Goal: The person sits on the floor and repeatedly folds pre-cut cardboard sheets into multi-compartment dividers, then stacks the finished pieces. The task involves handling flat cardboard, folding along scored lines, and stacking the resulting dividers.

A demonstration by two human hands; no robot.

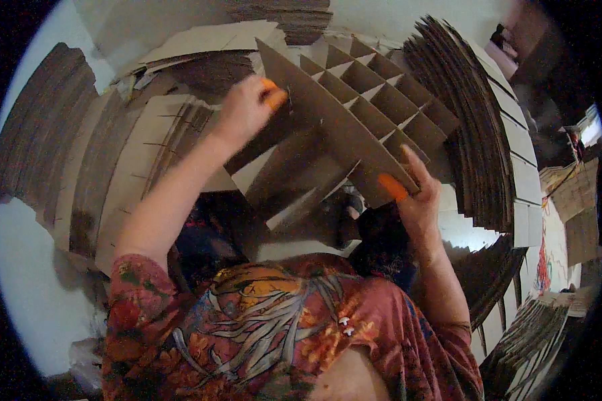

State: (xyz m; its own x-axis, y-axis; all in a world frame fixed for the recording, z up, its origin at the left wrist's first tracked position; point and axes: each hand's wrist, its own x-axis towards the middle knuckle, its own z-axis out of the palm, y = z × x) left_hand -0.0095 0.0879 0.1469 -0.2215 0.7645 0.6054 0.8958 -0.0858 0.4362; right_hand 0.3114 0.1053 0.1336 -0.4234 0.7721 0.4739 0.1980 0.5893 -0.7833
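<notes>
A cardboard divider grid (372, 100) of interlocked strips stands tilted in front of me, its square cells toward the far right. Its long near strip (334, 110) slants from upper left to lower right. My left hand (247, 110) is closed at the strip's left side, orange covers on its fingertips pressed against the cardboard; the exact pinch is partly hidden. At the lower right end my right hand (419, 187) grips the strip, an orange-covered thumb on the near side and fingers over the edge. Cross strips (308, 204) jut toward my lap.
Stacks of slotted cardboard strips surround me: one stack (458, 107) curves along the right, others (100, 154) stand at the left. Flat sheets (207, 37) lie on a pile at the far left. More cardboard (535, 347) is at the lower right. A pale wall (374, 20) rises behind.
</notes>
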